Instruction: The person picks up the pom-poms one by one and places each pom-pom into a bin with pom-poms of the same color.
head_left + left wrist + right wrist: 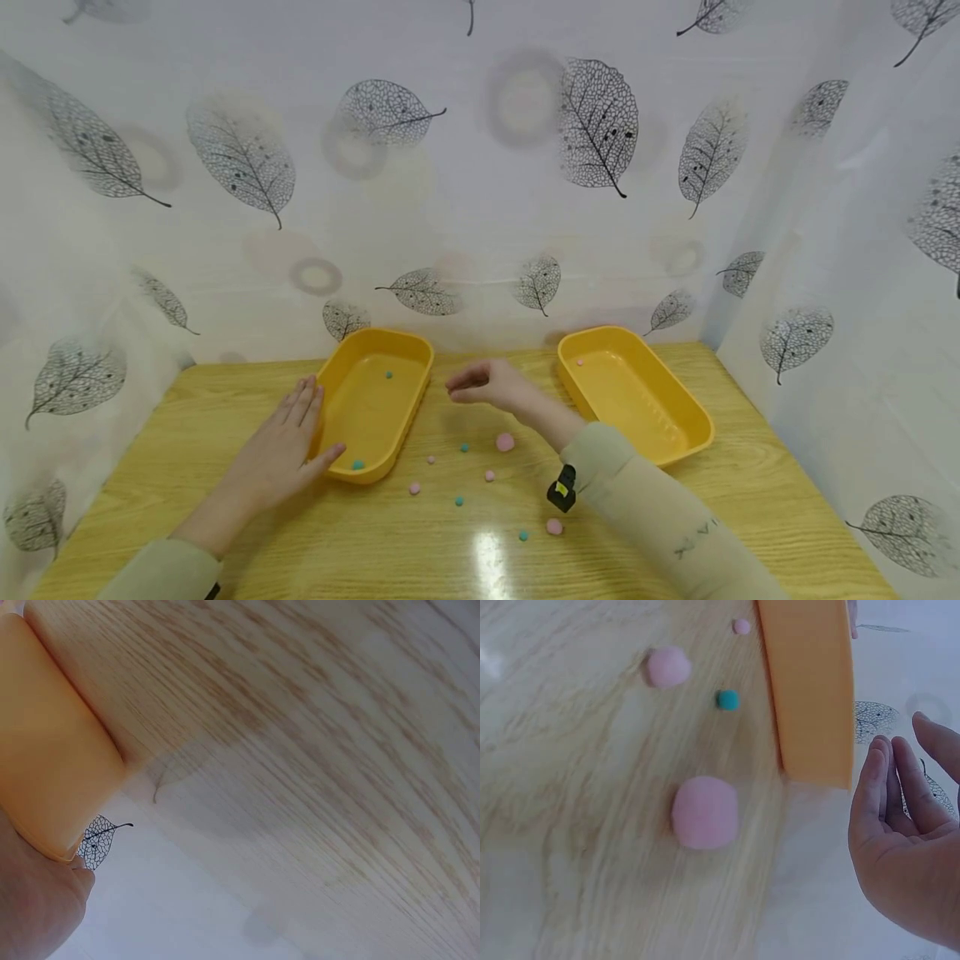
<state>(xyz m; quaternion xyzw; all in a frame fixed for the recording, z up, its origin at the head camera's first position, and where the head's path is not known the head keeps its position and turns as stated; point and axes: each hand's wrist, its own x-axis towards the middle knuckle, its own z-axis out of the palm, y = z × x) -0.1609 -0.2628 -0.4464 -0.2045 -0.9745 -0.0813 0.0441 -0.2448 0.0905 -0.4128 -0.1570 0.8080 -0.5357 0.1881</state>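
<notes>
Beside one yellow tray [369,410], both hands [279,454] [493,385]

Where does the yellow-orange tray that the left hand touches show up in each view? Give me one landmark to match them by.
Head: the tray, left of centre, just right of the left hand.
Left wrist: the same tray, along the upper-left edge.
Right wrist: the tray, upper part, right of centre.
Shared landmark: the leaf-print sheet, seen past the tray's end in all three.
</notes>
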